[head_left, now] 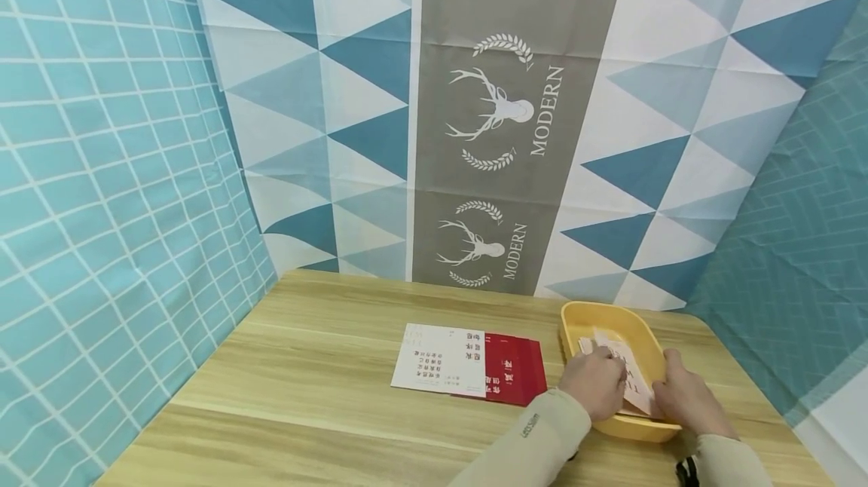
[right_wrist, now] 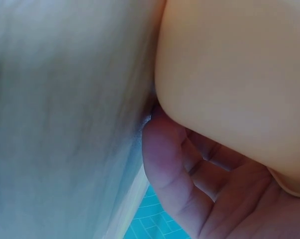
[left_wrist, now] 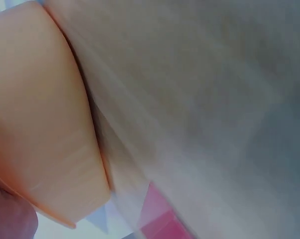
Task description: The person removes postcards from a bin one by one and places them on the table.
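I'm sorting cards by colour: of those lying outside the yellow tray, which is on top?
The white card, farthest left: it partly covers the red card, while its own face shows whole.

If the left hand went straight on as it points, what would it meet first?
The left hand would likely meet the pale card inside the yellow tray first, though whether they already touch is unclear.

I saw passing room over the surface (head_left: 285, 381) left of the white card (head_left: 437, 366); rightward, the yellow tray (head_left: 637, 430) obstructed.
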A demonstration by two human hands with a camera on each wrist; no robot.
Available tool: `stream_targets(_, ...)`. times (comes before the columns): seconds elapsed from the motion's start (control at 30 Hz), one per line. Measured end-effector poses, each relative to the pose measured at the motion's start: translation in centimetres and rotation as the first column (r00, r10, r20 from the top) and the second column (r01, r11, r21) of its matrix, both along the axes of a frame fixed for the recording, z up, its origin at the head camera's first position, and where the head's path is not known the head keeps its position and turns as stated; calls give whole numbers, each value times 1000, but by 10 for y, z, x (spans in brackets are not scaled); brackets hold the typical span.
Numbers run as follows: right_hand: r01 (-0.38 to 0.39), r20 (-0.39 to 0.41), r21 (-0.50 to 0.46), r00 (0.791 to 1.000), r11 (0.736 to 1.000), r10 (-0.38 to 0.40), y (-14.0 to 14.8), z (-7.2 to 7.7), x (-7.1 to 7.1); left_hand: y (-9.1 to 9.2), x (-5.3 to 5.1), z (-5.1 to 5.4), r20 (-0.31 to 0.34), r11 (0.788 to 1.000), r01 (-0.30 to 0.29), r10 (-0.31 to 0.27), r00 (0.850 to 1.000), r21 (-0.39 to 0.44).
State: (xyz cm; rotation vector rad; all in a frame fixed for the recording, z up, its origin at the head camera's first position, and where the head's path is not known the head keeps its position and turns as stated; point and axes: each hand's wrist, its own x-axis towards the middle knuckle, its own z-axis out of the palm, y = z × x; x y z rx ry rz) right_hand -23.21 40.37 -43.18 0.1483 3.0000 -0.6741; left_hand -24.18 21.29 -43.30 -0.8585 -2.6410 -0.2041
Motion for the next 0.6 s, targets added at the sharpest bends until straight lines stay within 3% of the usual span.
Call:
stream_targets(0.07,6,11,2,1000,1000,-6,-1,0,-1,-2,0,0,19,997,1,-3,1000,76)
stream_targets(0.17,12,23,18,1000,1000,-13,-1,1,-2,-4,2,1,101,983,-17,-2,995,184)
stream_targets(0.23,12,29,27,999,1000,-13,-2,2,-2,-4,3,3,141,975,-25,-7,990,223)
stream_targets(0.3,8,22,37,1000,999,-8,-1,2,-3,-5,2,3,139,971,-12,-22,990,240)
stream_targets(0.43,-7,-12,41,1000,999,7,0,3,-4,-6,1,3,30,970,37,-46,999,241)
stream_targets(0.53,-13,-33,45,999,999,15,2,3,-5,-4,3,2,-66,973,32,-17,998,227)
stream_targets(0.6,-13,-40,55,999,998,16,2,3,-4,-3,5,2,-146,980,18,11,989,197)
